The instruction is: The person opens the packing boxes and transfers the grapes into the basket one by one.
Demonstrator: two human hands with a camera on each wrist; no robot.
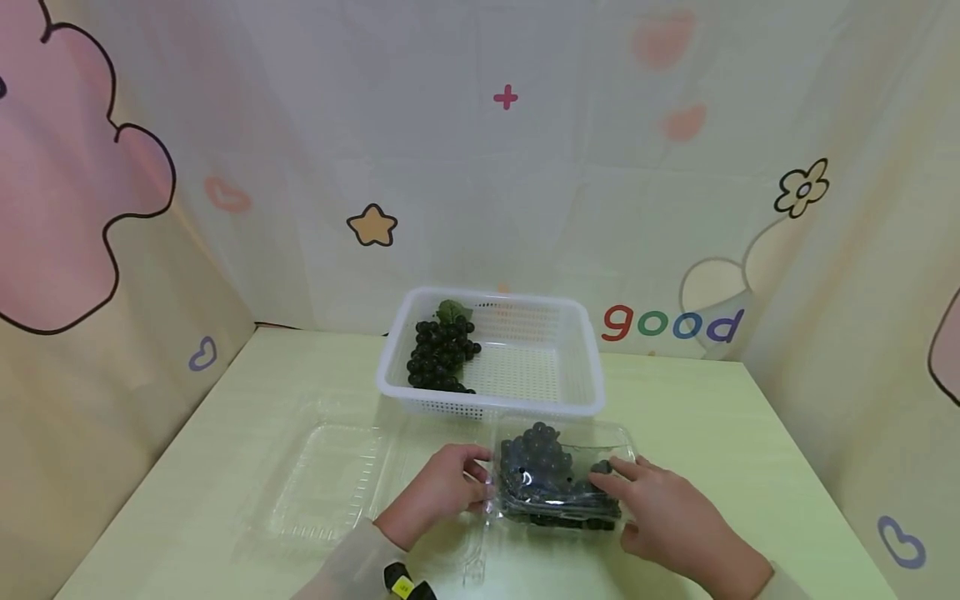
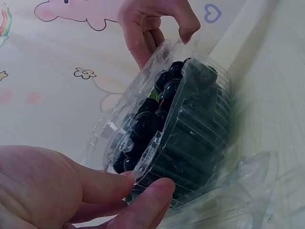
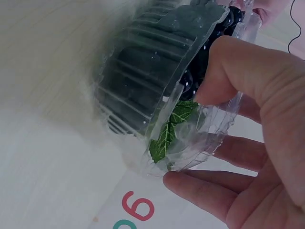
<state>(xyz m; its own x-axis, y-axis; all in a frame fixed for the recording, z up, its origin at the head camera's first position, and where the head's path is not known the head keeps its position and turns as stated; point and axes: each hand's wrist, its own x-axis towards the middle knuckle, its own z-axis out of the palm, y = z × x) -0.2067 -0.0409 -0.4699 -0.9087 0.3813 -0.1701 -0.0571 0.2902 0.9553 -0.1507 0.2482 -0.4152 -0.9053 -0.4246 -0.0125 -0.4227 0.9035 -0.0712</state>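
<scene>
A clear plastic clamshell box (image 1: 558,503) packed with dark grapes (image 2: 147,125) stands near the table's front, its lid slightly raised from the base. At the box's left side my left hand (image 1: 446,483) pinches the rim between thumb and fingers. My right hand (image 1: 667,508) grips the lid at the right end, fingers over its outside and thumb at the gap beside the grapes. Through that gap a green leaf (image 3: 164,143) shows in the right wrist view.
Behind the box is a white plastic basket (image 1: 491,402), with another bunch of dark grapes (image 1: 438,354) at its left end. A second clear plastic box (image 1: 322,475) lies spread open on the table at left. A printed curtain (image 1: 465,167) hangs behind the table.
</scene>
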